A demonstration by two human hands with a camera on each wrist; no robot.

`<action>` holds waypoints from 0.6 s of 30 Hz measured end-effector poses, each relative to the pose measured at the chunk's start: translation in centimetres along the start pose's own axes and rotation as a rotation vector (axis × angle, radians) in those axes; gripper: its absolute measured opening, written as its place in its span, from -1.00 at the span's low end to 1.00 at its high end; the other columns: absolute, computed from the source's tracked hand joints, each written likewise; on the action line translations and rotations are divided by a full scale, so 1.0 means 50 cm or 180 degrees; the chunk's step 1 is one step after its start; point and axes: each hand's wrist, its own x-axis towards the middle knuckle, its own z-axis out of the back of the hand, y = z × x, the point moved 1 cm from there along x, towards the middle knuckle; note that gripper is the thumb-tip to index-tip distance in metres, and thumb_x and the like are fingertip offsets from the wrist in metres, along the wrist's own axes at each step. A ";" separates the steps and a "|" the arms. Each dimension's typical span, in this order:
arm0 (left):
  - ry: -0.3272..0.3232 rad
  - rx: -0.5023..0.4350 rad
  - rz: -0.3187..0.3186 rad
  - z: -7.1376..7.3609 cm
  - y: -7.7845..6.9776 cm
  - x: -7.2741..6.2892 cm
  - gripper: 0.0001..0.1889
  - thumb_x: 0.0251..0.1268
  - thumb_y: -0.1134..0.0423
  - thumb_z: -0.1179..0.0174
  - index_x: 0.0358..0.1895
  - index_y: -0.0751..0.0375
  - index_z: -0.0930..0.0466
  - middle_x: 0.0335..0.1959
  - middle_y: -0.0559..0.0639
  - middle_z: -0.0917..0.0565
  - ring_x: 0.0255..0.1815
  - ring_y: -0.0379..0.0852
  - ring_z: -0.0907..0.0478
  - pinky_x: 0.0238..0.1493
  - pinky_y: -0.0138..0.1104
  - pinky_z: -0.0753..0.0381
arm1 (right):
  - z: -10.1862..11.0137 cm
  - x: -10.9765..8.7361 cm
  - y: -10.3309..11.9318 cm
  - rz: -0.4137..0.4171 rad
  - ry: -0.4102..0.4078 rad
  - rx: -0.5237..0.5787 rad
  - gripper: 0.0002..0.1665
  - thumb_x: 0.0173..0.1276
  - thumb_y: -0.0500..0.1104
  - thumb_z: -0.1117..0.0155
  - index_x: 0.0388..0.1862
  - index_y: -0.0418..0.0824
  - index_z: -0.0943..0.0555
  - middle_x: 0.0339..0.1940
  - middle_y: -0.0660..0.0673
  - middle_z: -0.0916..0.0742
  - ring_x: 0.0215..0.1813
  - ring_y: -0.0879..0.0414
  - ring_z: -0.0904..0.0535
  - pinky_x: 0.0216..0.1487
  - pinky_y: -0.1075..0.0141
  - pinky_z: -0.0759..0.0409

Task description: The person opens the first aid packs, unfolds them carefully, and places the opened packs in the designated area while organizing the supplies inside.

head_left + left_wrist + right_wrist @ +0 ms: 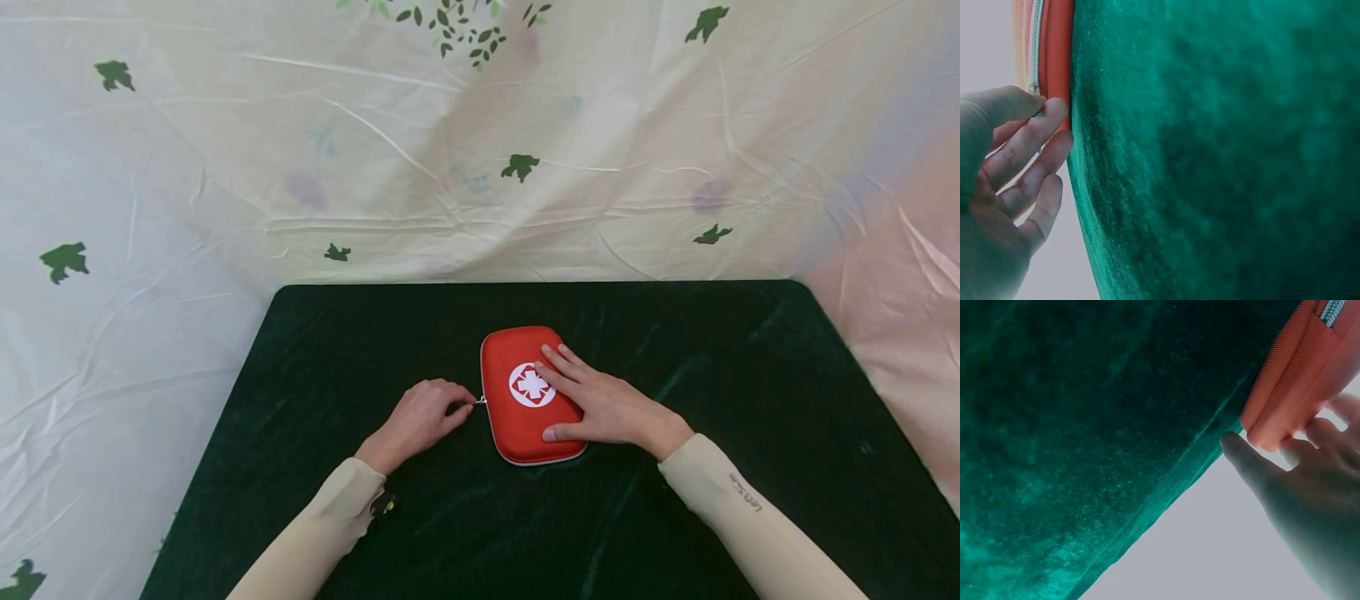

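A red zippered first aid case (513,433) with a white cross emblem lies flat on the dark green cloth. Its zipper pull (482,401) sticks out from the left side, and my left hand (422,421) pinches it between thumb and index finger. In the left wrist view the silver zipper (1035,44) runs up from those fingertips along the red edge. My right hand (611,404) rests on the right part of the case with its fingers spread, covering part of the emblem. The right wrist view shows the case's side (1285,394) beside that hand's fingers.
The green velvet cloth (360,333) covers the table, whose far edge meets a pale curtain (420,175) printed with green leaves and birds. Pinkish fabric (900,275) hangs at the right. A small dark item (384,503) shows at the left cuff.
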 end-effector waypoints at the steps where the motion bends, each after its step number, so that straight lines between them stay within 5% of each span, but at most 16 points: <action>1: 0.0013 -0.0018 0.0048 0.007 -0.010 0.001 -0.79 0.45 0.18 -0.29 0.05 0.12 -0.75 -0.12 -0.06 -0.79 -0.22 -0.22 -0.63 -0.01 -0.13 -0.65 | 0.000 0.000 0.000 0.0001 0.0000 -0.0003 0.23 0.24 0.57 -0.23 0.74 0.16 0.00 0.76 0.07 0.11 0.72 -0.08 0.19 0.41 -0.17 -0.41; 18: 0.0044 -0.0104 -0.0055 0.006 -0.011 -0.007 -0.81 0.47 0.17 -0.28 0.03 0.10 -0.75 -0.13 -0.10 -0.78 -0.19 -0.23 -0.63 -0.01 -0.12 -0.66 | 0.000 0.002 0.001 -0.0005 -0.0009 -0.0026 0.23 0.24 0.57 -0.23 0.73 0.14 -0.01 0.76 0.06 0.10 0.72 -0.10 0.17 0.39 -0.17 -0.43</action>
